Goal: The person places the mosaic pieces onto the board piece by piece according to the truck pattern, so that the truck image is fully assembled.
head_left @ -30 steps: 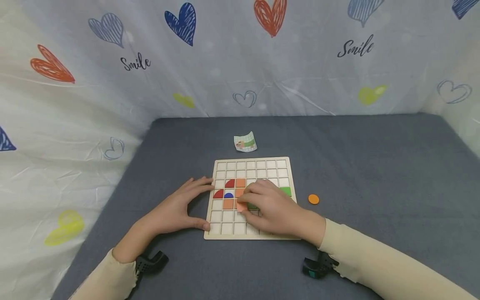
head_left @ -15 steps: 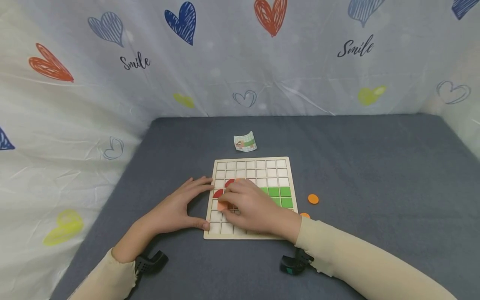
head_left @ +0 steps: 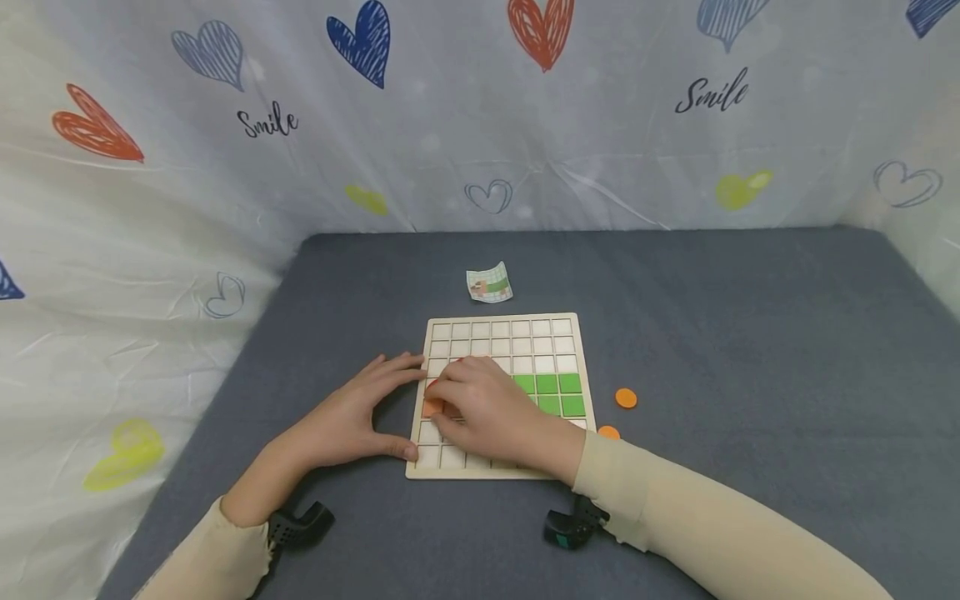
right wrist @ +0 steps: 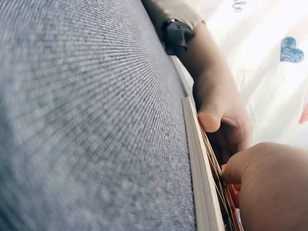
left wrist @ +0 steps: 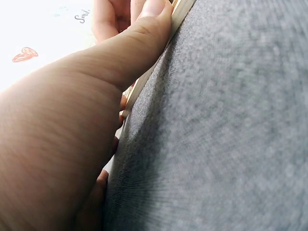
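A light wooden grid board (head_left: 501, 474) lies flat on the table. My left hand (head_left: 352, 417) rests at its left edge, fingers and thumb spread apart and touching the frame. My right hand (head_left: 491, 412) reaches over the board and pinches an orange square tile (head_left: 432, 407) between thumb and fingertips, at a cell in the leftmost column. In the right wrist view, the thumb (right wrist: 236, 166) is bent down to the board. Several green square tiles (head_left: 547, 384) fill cells on the right side. The right hand covers most of the middle cells; only a sliver of red shows beside its fingers.
Two orange round pieces, one disc (head_left: 626, 398) and a second disc (head_left: 608, 432) partly behind the right sleeve, lie right of the board. A small printed card (head_left: 489, 282) lies beyond it. The grey table (head_left: 735, 333) meets a curtain with hearts (head_left: 600, 125).
My right hand has moved left across the board with the orange square tile, from the middle columns to the leftmost one. More green tiles and the second disc became visible. The left hand stays put.
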`<action>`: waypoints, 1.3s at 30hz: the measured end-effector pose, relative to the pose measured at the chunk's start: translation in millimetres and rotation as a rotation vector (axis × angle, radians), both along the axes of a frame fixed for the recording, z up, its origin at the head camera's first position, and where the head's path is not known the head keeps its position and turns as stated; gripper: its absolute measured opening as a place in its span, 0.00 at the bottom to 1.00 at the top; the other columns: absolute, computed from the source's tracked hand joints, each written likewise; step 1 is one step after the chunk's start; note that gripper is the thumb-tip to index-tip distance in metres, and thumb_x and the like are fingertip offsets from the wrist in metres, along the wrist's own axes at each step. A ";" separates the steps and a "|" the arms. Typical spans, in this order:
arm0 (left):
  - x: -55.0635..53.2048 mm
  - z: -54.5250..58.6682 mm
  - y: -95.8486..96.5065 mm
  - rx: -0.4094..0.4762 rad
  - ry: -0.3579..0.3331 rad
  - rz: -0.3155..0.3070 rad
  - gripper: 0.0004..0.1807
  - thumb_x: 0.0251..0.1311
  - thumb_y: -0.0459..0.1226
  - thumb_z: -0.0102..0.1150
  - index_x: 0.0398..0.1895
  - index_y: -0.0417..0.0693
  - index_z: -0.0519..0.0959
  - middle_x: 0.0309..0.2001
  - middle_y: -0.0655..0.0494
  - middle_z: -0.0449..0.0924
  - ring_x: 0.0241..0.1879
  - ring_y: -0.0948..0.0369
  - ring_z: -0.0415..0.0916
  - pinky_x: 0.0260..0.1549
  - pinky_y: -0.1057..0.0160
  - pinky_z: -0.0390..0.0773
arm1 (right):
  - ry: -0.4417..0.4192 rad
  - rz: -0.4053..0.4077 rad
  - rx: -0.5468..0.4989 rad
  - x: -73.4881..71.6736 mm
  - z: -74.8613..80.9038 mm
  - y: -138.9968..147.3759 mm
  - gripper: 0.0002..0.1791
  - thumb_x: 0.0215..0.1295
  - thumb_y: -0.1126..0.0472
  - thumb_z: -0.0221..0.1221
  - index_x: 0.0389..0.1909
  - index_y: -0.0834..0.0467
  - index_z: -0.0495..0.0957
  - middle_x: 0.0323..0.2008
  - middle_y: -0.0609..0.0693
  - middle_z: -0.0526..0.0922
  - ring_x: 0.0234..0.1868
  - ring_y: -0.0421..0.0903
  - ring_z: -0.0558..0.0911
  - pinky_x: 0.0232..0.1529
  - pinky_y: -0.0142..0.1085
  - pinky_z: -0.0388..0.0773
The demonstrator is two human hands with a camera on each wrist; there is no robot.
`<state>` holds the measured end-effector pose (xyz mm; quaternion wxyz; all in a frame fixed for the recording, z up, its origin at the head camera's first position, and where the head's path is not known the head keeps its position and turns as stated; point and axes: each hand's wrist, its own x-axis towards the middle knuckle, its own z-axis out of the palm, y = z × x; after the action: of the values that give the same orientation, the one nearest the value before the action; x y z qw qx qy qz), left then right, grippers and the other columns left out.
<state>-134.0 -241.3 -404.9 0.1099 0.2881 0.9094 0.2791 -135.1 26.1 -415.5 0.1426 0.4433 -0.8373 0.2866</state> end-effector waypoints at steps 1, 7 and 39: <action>0.1 0.0 0.0 -0.001 0.000 0.000 0.58 0.47 0.69 0.82 0.82 0.64 0.71 0.86 0.60 0.58 0.87 0.43 0.44 0.80 0.28 0.50 | -0.003 0.000 -0.002 0.0 0.0 -0.1 0.07 0.68 0.62 0.71 0.45 0.53 0.91 0.37 0.42 0.82 0.39 0.41 0.76 0.49 0.41 0.78; -0.3 -0.6 -0.2 0.000 0.007 -0.005 0.59 0.47 0.69 0.81 0.83 0.64 0.70 0.86 0.60 0.58 0.87 0.44 0.45 0.81 0.28 0.50 | -0.018 0.000 -0.010 -0.2 0.5 -0.3 0.06 0.68 0.62 0.73 0.45 0.53 0.92 0.38 0.42 0.84 0.40 0.41 0.78 0.52 0.42 0.79; -1.8 -2.7 -1.5 -0.007 0.007 -0.004 0.60 0.45 0.71 0.81 0.83 0.64 0.70 0.86 0.62 0.57 0.87 0.47 0.45 0.82 0.31 0.49 | -0.051 -0.006 -0.020 10.0 9.9 21.4 0.08 0.70 0.60 0.70 0.48 0.53 0.91 0.44 0.43 0.87 0.46 0.43 0.80 0.53 0.42 0.79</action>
<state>-135.8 -242.8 -407.6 0.1081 0.2905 0.9102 0.2746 -125.1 47.4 -405.6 0.1265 0.4318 -0.8391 0.3056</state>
